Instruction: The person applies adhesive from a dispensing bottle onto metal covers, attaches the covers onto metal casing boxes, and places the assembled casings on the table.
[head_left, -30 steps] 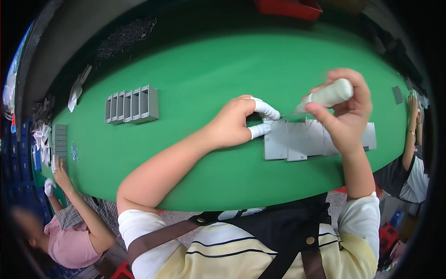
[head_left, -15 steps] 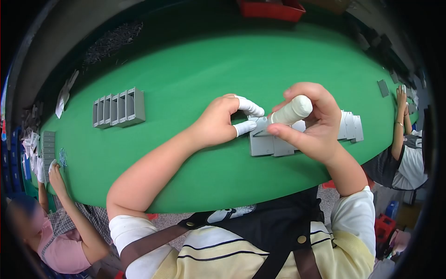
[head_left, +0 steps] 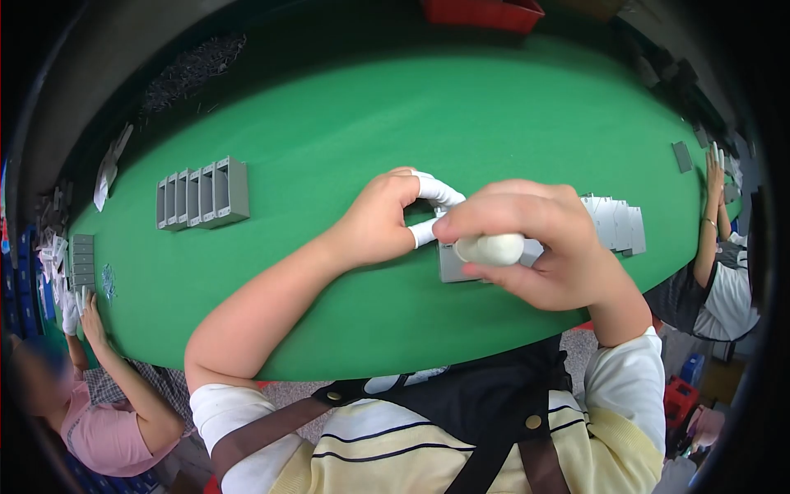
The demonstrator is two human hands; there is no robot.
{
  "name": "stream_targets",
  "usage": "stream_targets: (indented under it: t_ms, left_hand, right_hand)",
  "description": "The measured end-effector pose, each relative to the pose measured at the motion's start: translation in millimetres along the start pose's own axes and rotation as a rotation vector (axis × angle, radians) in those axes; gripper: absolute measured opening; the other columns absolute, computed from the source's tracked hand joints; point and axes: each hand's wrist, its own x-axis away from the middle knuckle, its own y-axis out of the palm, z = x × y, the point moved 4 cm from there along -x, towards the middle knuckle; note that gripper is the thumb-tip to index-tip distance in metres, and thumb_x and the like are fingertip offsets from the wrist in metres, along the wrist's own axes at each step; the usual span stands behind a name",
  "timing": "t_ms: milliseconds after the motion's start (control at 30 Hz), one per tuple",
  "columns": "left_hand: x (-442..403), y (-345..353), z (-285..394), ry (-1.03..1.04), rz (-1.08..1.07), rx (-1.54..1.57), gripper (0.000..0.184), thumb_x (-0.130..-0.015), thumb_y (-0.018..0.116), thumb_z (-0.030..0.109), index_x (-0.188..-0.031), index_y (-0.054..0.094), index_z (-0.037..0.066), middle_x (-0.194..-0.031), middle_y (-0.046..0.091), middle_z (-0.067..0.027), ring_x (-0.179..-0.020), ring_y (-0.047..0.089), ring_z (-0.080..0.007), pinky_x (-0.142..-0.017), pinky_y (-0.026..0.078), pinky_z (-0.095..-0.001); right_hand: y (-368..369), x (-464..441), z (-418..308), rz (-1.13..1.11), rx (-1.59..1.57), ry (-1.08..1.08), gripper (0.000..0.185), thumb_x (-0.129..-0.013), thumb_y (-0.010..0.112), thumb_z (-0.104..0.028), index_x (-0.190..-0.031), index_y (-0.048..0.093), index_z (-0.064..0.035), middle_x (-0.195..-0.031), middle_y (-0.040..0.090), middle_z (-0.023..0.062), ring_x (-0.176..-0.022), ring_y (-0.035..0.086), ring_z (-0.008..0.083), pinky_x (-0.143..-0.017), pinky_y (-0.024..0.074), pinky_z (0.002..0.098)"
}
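Note:
My right hand (head_left: 551, 239) is wrapped around a screwdriver (head_left: 498, 249) with a thick, white-wrapped handle. Its butt faces the camera, and its tip is hidden behind my fingers. White finger covers wrap the thumb and fingers of my left hand (head_left: 387, 210), which are bent in a pinch at the upper left of a small grey housing (head_left: 453, 267). My right hand hides much of that housing. Just to the right, several flat grey housings (head_left: 613, 224) lie in an overlapping row.
A row of open grey housings (head_left: 202, 196) stands on the green table (head_left: 329, 123) at left. Dark small parts (head_left: 193, 74) lie at the back left, and a red bin (head_left: 485, 15) at the back. Co-workers sit at the left (head_left: 123, 428) and right (head_left: 724, 288) edges.
My right hand has turned over the screwdriver and come slightly lower and left, its handle now pointing more toward the camera. My left hand stays almost in place.

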Motion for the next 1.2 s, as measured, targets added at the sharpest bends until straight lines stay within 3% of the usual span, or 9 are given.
stream_targets:
  t_ms: [67,200,300,400,500,633,933,1200]
  left_hand:
    - [3,1,-1,-0.013,0.07,0.068,0.023,-0.072,0.068,0.01,-0.094,0.065,0.007,-0.09,0.065,-0.0079,-0.086,0.058,-0.0243,-0.08,0.046,-0.0345]
    - [3,4,-6,0.029,0.094,0.143,0.022,-0.073,0.069,0.01,-0.095,0.066,0.007,-0.09,0.065,-0.0074,-0.086,0.058,-0.0227,-0.079,0.046,-0.0338]
    - [2,3,-1,0.052,0.072,0.106,0.022,-0.074,0.069,0.01,-0.095,0.065,0.007,-0.09,0.065,-0.0073,-0.086,0.058,-0.0216,-0.08,0.046,-0.0332]
    - [2,2,0,0.018,0.066,0.084,0.022,-0.074,0.069,0.009,-0.095,0.066,0.006,-0.089,0.065,-0.0071,-0.086,0.058,-0.0211,-0.08,0.046,-0.0327]
    - [3,0,5,-0.019,0.06,0.063,0.023,-0.073,0.069,0.008,-0.096,0.066,0.007,-0.091,0.065,-0.0068,-0.087,0.059,-0.0206,-0.081,0.046,-0.0321]
    - [3,1,4,-0.042,0.038,0.057,0.026,-0.072,0.069,0.003,-0.098,0.066,0.006,-0.094,0.064,-0.0069,-0.09,0.059,-0.0196,-0.083,0.047,-0.0317]
    - [2,0,5,-0.037,0.035,0.044,0.025,-0.072,0.068,0.003,-0.098,0.066,0.006,-0.093,0.065,-0.0075,-0.089,0.06,-0.0194,-0.083,0.047,-0.0318]
    - [2,0,4,0.004,0.051,0.03,0.024,-0.073,0.069,0.005,-0.097,0.066,0.006,-0.09,0.065,-0.007,-0.087,0.06,-0.0193,-0.081,0.048,-0.0316]
  right_hand:
    - [1,1,4,0.062,-0.089,0.118,0.042,-0.067,0.076,-0.002,-0.104,0.058,-0.002,-0.089,0.065,0.0103,-0.079,0.064,0.0214,-0.067,0.0513,0.0308]
    - [0,7,12,0.18,-0.024,0.078,0.044,-0.066,0.076,-0.001,-0.104,0.055,-0.0018,-0.086,0.063,0.0101,-0.08,0.064,0.0191,-0.068,0.0509,0.0293]
    - [2,11,11,0.223,-0.086,0.116,0.04,-0.069,0.072,-0.001,-0.106,0.059,-0.0066,-0.101,0.062,0.0064,-0.088,0.062,0.0173,-0.068,0.0552,0.0277]
    - [-1,17,11,0.239,-0.062,0.121,0.041,-0.069,0.074,-0.001,-0.106,0.057,-0.0043,-0.101,0.061,0.0079,-0.086,0.062,0.016,-0.07,0.0545,0.0273]
    - [-9,37,10,0.416,-0.236,0.162,0.045,-0.068,0.076,0.0,-0.107,0.055,-0.0012,-0.101,0.059,0.0093,-0.085,0.062,0.0152,-0.071,0.053,0.0268]
    - [-20,48,1,0.274,-0.108,0.119,0.049,-0.066,0.077,0.003,-0.109,0.053,0.0017,-0.101,0.058,0.0107,-0.084,0.062,0.0155,-0.072,0.0517,0.0274]
    - [-9,50,2,0.375,-0.142,0.187,0.045,-0.068,0.075,0.002,-0.107,0.053,0.0016,-0.101,0.058,0.01,-0.082,0.062,0.0142,-0.068,0.0531,0.0241]
    - [0,37,-17,0.339,0.232,0.15,0.039,-0.064,0.075,0.0,-0.099,0.057,-0.0015,-0.088,0.062,0.0079,-0.066,0.057,0.0157,-0.054,0.0481,0.0251]
